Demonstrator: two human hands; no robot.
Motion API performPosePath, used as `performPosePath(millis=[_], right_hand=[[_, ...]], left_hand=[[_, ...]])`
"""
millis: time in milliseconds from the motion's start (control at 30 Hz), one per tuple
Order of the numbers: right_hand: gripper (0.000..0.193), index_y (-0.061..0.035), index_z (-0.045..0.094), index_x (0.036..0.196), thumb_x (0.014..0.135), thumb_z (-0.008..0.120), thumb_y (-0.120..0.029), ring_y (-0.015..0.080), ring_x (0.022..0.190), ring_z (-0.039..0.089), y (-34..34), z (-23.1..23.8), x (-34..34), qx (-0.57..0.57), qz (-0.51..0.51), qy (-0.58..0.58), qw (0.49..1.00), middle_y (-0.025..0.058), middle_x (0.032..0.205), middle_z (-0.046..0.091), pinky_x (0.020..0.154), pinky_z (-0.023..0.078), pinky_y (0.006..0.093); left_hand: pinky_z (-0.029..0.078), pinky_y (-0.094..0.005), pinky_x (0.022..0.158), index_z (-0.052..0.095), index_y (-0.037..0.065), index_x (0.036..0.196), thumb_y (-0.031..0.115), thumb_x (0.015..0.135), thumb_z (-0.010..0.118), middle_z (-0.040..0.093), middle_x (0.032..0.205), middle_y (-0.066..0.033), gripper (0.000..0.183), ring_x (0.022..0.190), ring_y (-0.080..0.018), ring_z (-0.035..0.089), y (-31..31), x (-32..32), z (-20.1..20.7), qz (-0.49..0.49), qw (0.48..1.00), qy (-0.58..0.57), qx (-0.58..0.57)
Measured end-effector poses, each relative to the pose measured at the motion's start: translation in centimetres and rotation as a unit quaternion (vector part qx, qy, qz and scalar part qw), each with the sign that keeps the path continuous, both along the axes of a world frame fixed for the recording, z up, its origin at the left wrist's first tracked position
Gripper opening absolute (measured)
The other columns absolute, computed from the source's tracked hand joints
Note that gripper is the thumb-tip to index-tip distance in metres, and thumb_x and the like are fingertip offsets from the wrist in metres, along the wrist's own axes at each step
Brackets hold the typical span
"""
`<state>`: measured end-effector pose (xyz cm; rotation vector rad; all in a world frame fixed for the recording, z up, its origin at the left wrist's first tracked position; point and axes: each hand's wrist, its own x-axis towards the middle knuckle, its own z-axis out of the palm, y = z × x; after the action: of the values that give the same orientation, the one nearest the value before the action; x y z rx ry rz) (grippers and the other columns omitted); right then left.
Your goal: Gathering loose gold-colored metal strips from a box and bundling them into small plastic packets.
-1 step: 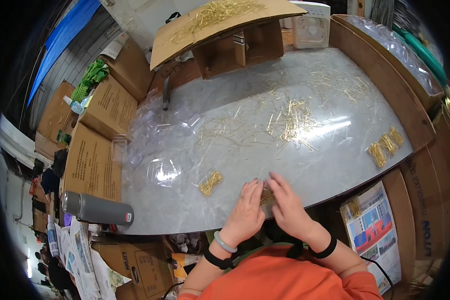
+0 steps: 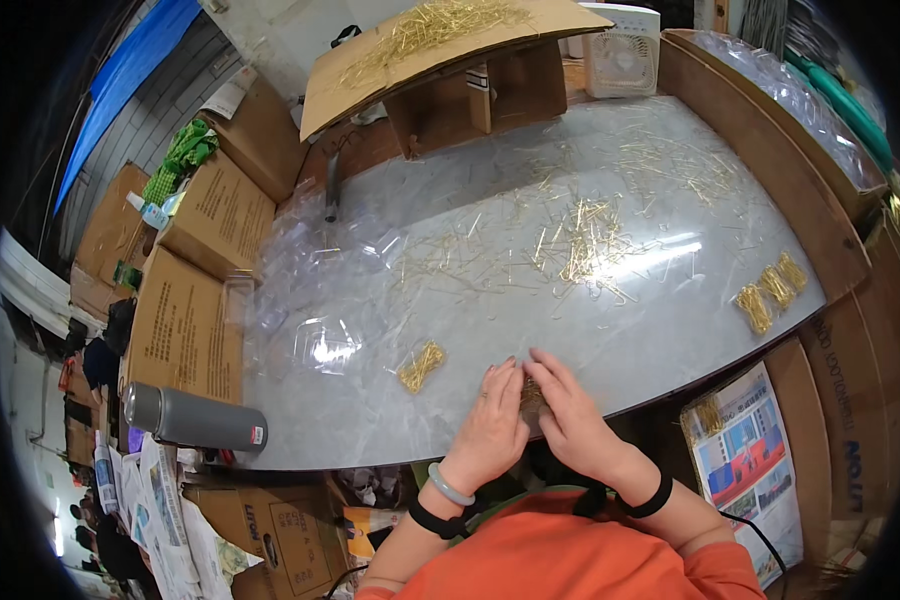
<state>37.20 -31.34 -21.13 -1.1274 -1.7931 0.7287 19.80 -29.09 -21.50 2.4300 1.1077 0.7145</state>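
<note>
My left hand [image 2: 489, 422] and my right hand [image 2: 572, 412] face each other at the table's near edge. Between them is a small bundle of gold wire hooks [image 2: 531, 393], partly hidden by my fingers. The left fingers lie close together along one side of it; the right fingers press in from the other. Left of my hands rests a loose bundle of gold hooks [image 2: 421, 367]. Farther off, a larger heap of gold hooks [image 2: 590, 240] is spread over the grey table [image 2: 470, 330]. Several gathered bundles [image 2: 773, 291] sit in a row near the right edge.
Clear plastic boxes [image 2: 325, 345] crowd the left side, near a lying grey bottle [image 2: 195, 416]. Cardboard boxes [image 2: 185, 315] wall the left edge. At the back, a cardboard sheet [image 2: 450, 50] carries more hooks, beside a white fan [image 2: 622, 52]. A cardboard barrier [image 2: 770, 160] runs along the right.
My right hand has moved slightly left, closer to my left hand, around the small bundle. The left hand has barely moved.
</note>
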Motion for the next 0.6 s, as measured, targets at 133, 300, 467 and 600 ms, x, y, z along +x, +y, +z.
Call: performPosePath(millis=[133,300,467,600], right_hand=[[0.064,0.0053,0.04,0.143,0.081,0.053,0.009,0.0428,0.135,0.044,0.6,1.0,1.2,0.032,0.006,-0.056,0.998,0.0255,0.149,0.04,0.114,0.037,0.0478],[0.053,0.0039,0.05,0.137,0.084,0.06,0.0,0.0386,0.135,0.046,1.6,0.9,1.9,0.105,0.071,-0.202,0.971,0.0205,0.142,0.051,0.113,0.038,0.0488],[0.044,0.0021,0.058,0.129,0.087,0.059,-0.008,0.0359,0.13,0.052,1.4,-0.4,1.2,0.151,0.021,-0.259,0.954,0.0168,0.134,0.057,0.111,0.041,0.047],[0.042,0.002,0.059,0.127,0.087,0.06,-0.008,0.0339,0.124,0.055,1.1,-0.7,1.2,0.153,-0.012,-0.248,0.956,0.0156,0.129,0.059,0.107,0.044,0.0449]], left_hand=[[0.031,-0.0516,0.119,0.025,-0.007,0.152,-0.002,0.084,0.054,0.039,0.144,-0.031,0.074,0.138,-0.0473,0.038,-0.1,-0.2,0.0,0.004,1.0,-0.004,-0.007],[0.034,-0.0492,0.116,0.009,-0.003,0.158,-0.004,0.086,0.051,0.036,0.148,-0.031,0.083,0.139,-0.0485,0.036,-0.2,-0.5,-0.1,0.012,0.996,-0.056,-0.067],[0.035,-0.0452,0.115,0.018,0.0,0.157,0.002,0.088,0.064,0.036,0.151,-0.0268,0.083,0.138,-0.0448,0.039,0.1,-1.5,-0.4,0.0,0.989,-0.128,-0.079],[0.042,-0.0425,0.105,0.049,0.001,0.14,0.015,0.083,0.078,0.049,0.138,-0.0218,0.065,0.126,-0.04,0.049,-2.5,-2.6,1.4,0.106,0.994,-0.037,0.0]])
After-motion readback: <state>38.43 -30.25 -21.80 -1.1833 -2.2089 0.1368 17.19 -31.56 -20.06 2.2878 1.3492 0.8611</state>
